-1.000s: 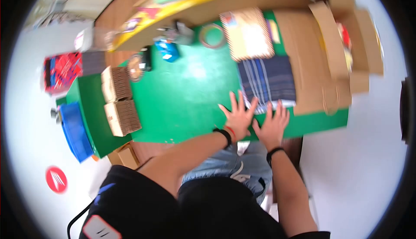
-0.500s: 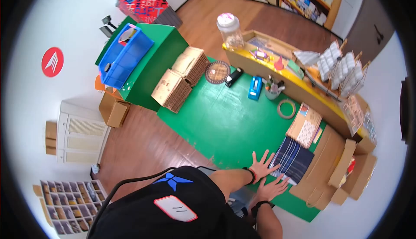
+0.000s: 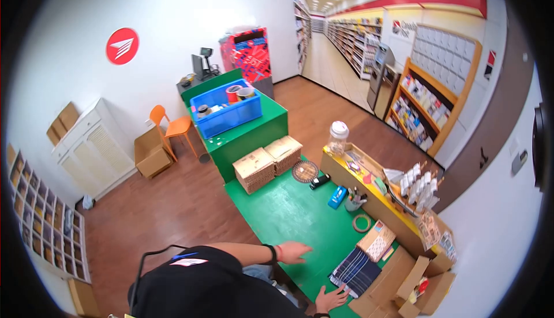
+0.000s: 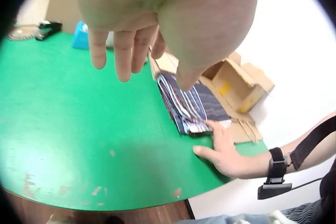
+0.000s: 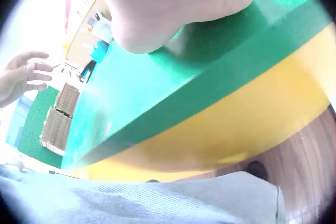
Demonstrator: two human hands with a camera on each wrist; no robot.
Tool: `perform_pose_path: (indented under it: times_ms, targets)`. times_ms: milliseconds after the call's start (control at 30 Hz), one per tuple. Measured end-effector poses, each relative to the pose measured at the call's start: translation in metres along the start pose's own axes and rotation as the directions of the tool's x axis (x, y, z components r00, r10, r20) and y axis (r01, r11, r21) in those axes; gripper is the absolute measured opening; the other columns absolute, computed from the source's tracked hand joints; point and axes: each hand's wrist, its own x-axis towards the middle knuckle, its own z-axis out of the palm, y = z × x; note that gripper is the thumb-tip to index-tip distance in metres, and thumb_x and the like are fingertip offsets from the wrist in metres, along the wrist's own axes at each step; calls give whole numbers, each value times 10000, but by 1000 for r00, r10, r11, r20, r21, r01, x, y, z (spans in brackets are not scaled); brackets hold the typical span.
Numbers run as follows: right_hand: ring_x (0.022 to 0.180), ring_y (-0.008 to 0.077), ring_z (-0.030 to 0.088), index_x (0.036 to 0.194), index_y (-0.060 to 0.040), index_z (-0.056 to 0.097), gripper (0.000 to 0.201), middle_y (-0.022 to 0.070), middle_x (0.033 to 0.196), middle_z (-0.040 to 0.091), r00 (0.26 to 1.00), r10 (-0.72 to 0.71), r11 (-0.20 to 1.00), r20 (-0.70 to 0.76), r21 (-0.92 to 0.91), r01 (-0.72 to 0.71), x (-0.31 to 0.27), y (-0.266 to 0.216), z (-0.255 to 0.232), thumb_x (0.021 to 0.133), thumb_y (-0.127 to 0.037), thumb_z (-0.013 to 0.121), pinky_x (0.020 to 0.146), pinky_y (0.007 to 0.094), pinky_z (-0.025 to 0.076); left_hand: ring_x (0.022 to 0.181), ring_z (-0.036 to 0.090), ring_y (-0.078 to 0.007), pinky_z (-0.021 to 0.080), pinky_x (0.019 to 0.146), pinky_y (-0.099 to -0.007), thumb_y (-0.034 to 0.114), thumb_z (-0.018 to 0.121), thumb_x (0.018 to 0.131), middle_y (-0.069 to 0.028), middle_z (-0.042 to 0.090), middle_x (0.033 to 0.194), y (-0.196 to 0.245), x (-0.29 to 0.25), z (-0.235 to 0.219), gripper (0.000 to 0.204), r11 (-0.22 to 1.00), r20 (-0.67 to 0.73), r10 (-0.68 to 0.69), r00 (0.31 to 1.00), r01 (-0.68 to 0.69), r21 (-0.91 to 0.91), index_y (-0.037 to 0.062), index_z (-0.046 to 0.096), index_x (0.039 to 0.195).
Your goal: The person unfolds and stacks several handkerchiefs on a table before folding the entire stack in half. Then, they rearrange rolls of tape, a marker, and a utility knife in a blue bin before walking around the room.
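Head view first: the person leans over the green surface [image 3: 288,214]. The left hand [image 3: 294,252] hovers flat above it near the front edge, fingers loose and holding nothing. The right hand [image 3: 332,298] sits down at about 5 o'clock from the left one, fingertips touching the near edge of the folded striped cloth [image 3: 355,272]. A cardboard box [image 3: 421,289] lies just beside the cloth at its 4 o'clock, a patterned paper pad [image 3: 376,240] at its 12 o'clock, and a tape roll [image 3: 362,223] further up.

Left wrist view: the left hand [image 4: 157,19] is spread, fingers straight, well clear of the surface [image 4: 79,129]. Past it the right hand [image 4: 223,153] lies flat with fingers pointing at the striped cloth [image 4: 191,103] and just reaching its bottom hem. So it's open and pressing, not pinching anything.

Right wrist view: mostly the heel of the right hand [image 5: 178,8] planted on the green top [image 5: 220,61], with the left hand [image 5: 21,77] off at 9 o'clock, fingers relaxed.

To do this bit well, probably best to keep that right palm weighted so the cloth doesn't skate, and bring the left hand down flat on the cloth's far half, since one-sided pressure could let the stacked folds slip apart.
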Motion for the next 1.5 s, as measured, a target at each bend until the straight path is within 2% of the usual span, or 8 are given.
perform_pose_path:
  times_ms: [33, 133, 333, 533, 1100, 1300, 1333, 1500]
  targets:
    - [1266, 367, 475, 1400, -32, 485, 717, 260, 1421, 474, 988, -23, 998, -150, -56, 15, -6, -17, -30, 804, -310, 770, 1064, 505, 377, 1051, 639, -407, 521, 893, -489, 299, 704, 890, -206, 661, 1148, -6, -20, -16, 524, 999, -72, -39, 997, 38, -14, 51, 540, 1322]
    - [1378, 446, 353, 1518, -156, 395, 845, 209, 1585, 271, 960, 95, 994, 262, -81, -76, 13, 16, -28, 853, -581, 694, 1014, 657, 378, 1027, 643, -397, 521, 884, -486, 319, 663, 920, -190, 667, 1129, -6, -88, -56, 435, 984, -257, -171, 951, 178, 1, 62, 586, 1262]
    - [1156, 470, 568, 1350, -39, 583, 658, 283, 1254, 606, 984, -103, 982, 142, 172, 78, 34, 28, -32, 875, -480, 696, 979, 541, 453, 968, 662, -368, 543, 824, -472, 333, 648, 928, -155, 694, 1035, -10, -168, -65, 347, 938, -433, -304, 848, 347, 22, 76, 650, 1161]
    - [956, 401, 633, 1099, 48, 669, 282, 225, 1024, 687, 946, -322, 711, -47, 648, 275, 49, -39, -49, 911, -161, 680, 884, 445, 499, 934, 670, -362, 542, 812, -454, 322, 660, 928, -154, 699, 999, -1, -163, -70, 325, 966, -407, -222, 886, 256, 29, 62, 662, 1123]
    - [879, 380, 685, 1075, 0, 703, 256, 203, 965, 722, 899, -398, 790, -183, 430, 437, -7, -128, -58, 926, -206, 682, 807, 439, 542, 994, 650, -381, 532, 844, -464, 332, 628, 950, -162, 684, 1072, -83, -191, -89, 357, 988, -369, -47, 928, -11, -153, 54, 645, 1173]
    - [929, 243, 630, 1057, 26, 664, 309, 180, 1032, 678, 915, -384, 686, -124, 625, 373, -16, -263, -56, 845, -190, 729, 848, 390, 502, 946, 671, -365, 547, 819, -443, 369, 634, 952, -166, 700, 1040, -157, -257, -123, 359, 971, -452, -34, 891, -77, -225, 65, 674, 1138]
    - [700, 177, 609, 810, 52, 655, 166, 107, 749, 655, 829, -376, 567, -415, 604, 560, -33, -325, -72, 881, -96, 672, 696, 315, 505, 906, 685, -356, 555, 790, -433, 382, 643, 949, -158, 711, 1014, -162, -273, -137, 361, 977, -477, -48, 878, -59, -207, 64, 693, 1112]
    - [803, 270, 667, 908, 26, 687, 110, 150, 859, 696, 629, -580, 311, -518, 573, 758, -57, -544, -142, 912, -84, 684, 775, 372, 522, 888, 699, -328, 558, 797, -392, 413, 708, 910, -174, 712, 972, -175, -327, -193, 414, 933, -545, -110, 831, -102, -345, 22, 711, 1045]
